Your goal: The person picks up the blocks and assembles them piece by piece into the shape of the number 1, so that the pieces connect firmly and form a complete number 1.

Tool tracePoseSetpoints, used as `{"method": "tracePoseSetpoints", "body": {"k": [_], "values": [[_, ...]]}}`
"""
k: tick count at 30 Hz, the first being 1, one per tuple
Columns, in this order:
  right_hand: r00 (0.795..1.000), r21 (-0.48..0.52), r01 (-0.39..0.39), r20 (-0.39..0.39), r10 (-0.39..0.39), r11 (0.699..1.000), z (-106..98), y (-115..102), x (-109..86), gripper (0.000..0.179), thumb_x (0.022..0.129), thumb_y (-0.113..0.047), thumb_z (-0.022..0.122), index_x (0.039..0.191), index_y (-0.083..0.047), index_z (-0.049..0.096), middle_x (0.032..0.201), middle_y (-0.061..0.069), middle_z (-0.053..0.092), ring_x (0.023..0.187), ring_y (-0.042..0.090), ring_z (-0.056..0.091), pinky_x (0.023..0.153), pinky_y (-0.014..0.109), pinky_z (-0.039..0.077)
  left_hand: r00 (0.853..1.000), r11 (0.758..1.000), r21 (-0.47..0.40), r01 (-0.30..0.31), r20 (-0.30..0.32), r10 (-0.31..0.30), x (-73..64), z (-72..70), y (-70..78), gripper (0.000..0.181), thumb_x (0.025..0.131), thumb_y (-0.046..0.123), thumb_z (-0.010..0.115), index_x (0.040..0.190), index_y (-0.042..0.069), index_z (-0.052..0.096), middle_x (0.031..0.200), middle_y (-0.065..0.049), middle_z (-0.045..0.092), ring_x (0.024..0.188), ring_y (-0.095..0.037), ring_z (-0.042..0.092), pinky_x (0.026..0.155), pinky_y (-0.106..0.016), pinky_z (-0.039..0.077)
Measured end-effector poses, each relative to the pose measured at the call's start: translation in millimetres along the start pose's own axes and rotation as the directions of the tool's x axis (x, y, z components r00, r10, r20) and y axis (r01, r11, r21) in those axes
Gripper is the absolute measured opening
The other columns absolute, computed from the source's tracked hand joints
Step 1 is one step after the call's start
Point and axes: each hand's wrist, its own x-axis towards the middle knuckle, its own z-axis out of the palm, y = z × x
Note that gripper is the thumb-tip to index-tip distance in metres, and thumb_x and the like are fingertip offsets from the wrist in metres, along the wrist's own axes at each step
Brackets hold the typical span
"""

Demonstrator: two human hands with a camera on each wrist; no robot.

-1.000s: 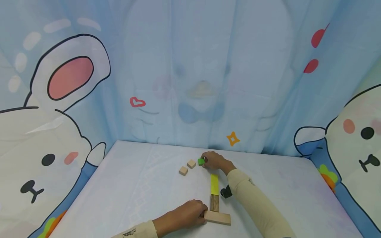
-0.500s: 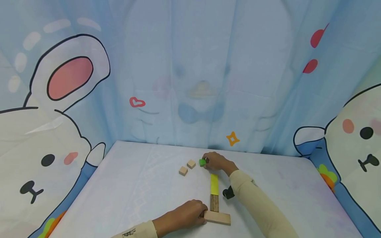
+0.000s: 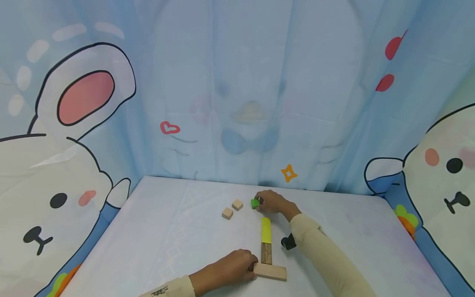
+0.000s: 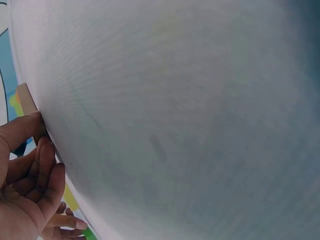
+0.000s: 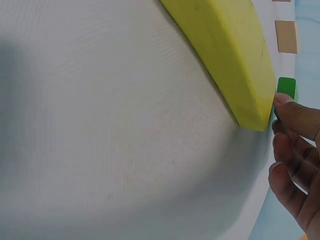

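In the head view, my left hand (image 3: 237, 266) pinches the left end of a plain wooden plank (image 3: 270, 272) lying crosswise on the table. A dark-grained wooden block (image 3: 266, 253) runs away from the plank, with a yellow block (image 3: 266, 230) lined up beyond it. Past the yellow block's far end, my right hand (image 3: 271, 201) holds a small green block (image 3: 255, 203) between thumb and fingers. The right wrist view has the green block (image 5: 286, 89) near the end of the yellow block (image 5: 225, 60); its other fingers are loosely bent. In the left wrist view, fingers meet the plank's edge (image 4: 27, 100).
Two small plain wooden cubes, a nearer cube (image 3: 227, 213) and a farther cube (image 3: 237, 204), sit left of the green block. A small black object (image 3: 288, 241) shows beside the right sleeve. A printed blue curtain (image 3: 245, 82) hangs behind the white table (image 3: 167, 231).
My right hand has shifted slightly to the right with the green block, away from the wooden cubes. The black object beside the sleeve moved right too. My left hand stays on the plank.
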Motion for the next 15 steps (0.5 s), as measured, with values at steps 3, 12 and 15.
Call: {"method": "tracePoseSetpoints", "body": {"k": [3, 12, 15], "values": [[1.000, -0.005, 0.013, -0.007, -0.013, 1.000, 1.2, 1.7, -1.5, 0.036, 0.092, -0.019, 0.074, 0.124, -0.009, 0.065, 0.108, 0.006, 0.067, 0.096, 0.019, 0.060, 0.089, 0.042, 0.052, 1.000, 1.000, -0.004, 0.000, -0.002, 0.000, 0.0, 1.1, -0.5, 0.027, 0.087, 0.019, 0.079, 0.111, 0.007, 0.074, 0.076, 0.011, 0.061, 0.064, 0.005, 0.046, 0.060, -0.011, 0.042], [1.000, -0.006, 0.002, -0.012, -0.002, 1.000, 1.7, 6.1, -7.1, 0.033, 0.091, -0.019, 0.075, 0.122, -0.010, 0.066, 0.107, 0.005, 0.067, 0.095, 0.019, 0.060, 0.088, 0.042, 0.053, 1.000, 1.000, 0.003, -0.020, -0.020, 0.020, -0.2, 2.8, -1.0, 0.026, 0.087, 0.019, 0.080, 0.109, 0.007, 0.074, 0.074, 0.012, 0.060, 0.064, 0.005, 0.045, 0.059, -0.010, 0.041], [1.000, -0.016, -0.009, -0.010, 0.009, 1.000, 1.2, 8.0, -8.5, 0.034, 0.091, -0.019, 0.074, 0.123, -0.010, 0.065, 0.107, 0.005, 0.067, 0.095, 0.019, 0.060, 0.089, 0.042, 0.053, 1.000, 1.000, -0.004, -0.014, -0.021, 0.014, -0.3, 1.6, -0.2, 0.026, 0.087, 0.019, 0.080, 0.110, 0.007, 0.074, 0.075, 0.011, 0.060, 0.064, 0.005, 0.046, 0.060, -0.010, 0.041]]}}
